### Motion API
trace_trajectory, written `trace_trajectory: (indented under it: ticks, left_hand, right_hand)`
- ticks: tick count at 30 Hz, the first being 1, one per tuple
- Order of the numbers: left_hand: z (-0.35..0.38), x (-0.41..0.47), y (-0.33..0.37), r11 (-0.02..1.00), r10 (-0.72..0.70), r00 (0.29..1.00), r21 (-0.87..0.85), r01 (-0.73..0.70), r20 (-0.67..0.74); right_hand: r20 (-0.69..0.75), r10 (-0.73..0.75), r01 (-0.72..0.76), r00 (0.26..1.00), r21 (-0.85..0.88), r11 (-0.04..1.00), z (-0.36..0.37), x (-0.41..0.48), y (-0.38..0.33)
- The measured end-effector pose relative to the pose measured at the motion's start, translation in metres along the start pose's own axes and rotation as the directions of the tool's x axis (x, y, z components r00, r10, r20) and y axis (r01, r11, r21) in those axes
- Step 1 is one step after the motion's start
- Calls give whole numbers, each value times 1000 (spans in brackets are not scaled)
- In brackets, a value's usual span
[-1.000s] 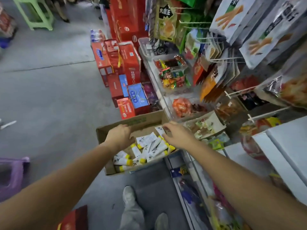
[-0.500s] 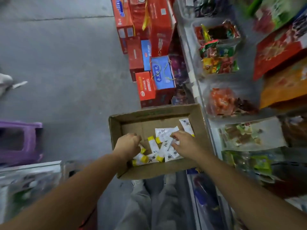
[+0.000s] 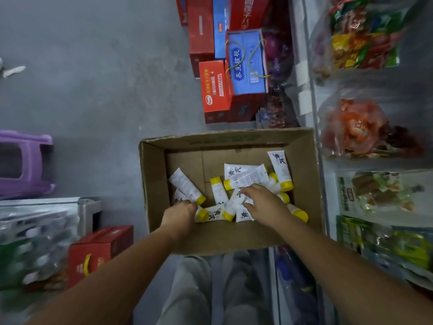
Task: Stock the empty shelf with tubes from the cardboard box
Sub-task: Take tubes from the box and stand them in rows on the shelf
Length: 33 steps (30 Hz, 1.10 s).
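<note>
**Head view, looking straight down.** The left hand (image 3: pixel 180 213), lower centre of the frame, reaches into the near left part of the cardboard box (image 3: pixel 152 184). Its knuckles face the camera and its fingers curl down among the tubes (image 3: pixel 246 177). The fingertips are hidden, so whether they hold a tube cannot be told. The right hand (image 3: pixel 264 202), just right of it, lies on top of the heap with fingers spread and lightly bent, touching several tubes and closed round none.

The tubes are white with yellow caps and lie loose and crossed over the near half of the box floor. The leftmost tube (image 3: pixel 186 184) lies slantwise at the edge of the heap. The box stands on the grey floor (image 3: pixel 93 90), its right wall beside the shelving (image 3: pixel 304 95), which runs up the right of the frame below bagged snacks (image 3: pixel 365 36). Which bay is the empty shelf is not evident here.

**Step in hand, by judgement:** gathering a handful. To do it well:
- Turn the tubes parallel, caps one way, before closing on them.
- Avoid holding the smooth tubes crosswise, as they are likely to slip out on the lift.
- Take only what each hand can hold firmly.
</note>
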State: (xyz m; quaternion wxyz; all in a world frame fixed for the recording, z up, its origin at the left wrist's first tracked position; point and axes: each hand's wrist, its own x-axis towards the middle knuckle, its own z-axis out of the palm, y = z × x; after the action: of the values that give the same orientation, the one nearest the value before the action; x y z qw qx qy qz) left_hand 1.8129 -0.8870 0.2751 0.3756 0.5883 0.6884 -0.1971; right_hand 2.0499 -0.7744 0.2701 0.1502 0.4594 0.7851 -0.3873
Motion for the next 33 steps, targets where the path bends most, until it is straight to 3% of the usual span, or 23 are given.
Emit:
trace_trajectory:
  ticks: [5,10,12,15,19,23,28,33]
  left_hand:
    - [13,9,-6,981,-142,989,-130,146,39]
    - [19,18,-5,900,-272,958,-327,287,92]
    - [22,22,-3,779,-360,923,-501,376,133]
    - [27,27,3,480,-509,821,-707,519,258]
    - [40,41,11,149,-582,697,-787,599,420]
    - [38,50,13,-220,-543,605,-795,566,582]
    - [41,59,12,-398,-425,597,-733,551,680]
    - [41,60,8,-414,-358,615,-709,571,703]
  right_hand:
    - [17,-7,8,1000,-46,999,7,16,12]
    - [-72,-14,6,997,-107,994,-4,39,24]
    - [-117,-20,6,993,-118,993,-10,47,28]
    - [-183,-22,-3,983,-134,991,-18,57,34]
    - [-231,21,-57,973,-148,987,-25,65,42]
    - [-145,145,-169,979,-166,972,-26,73,50]
    - [-88,242,-254,966,-169,952,-21,81,57]
    - [-117,240,-255,964,-133,958,-21,85,58]
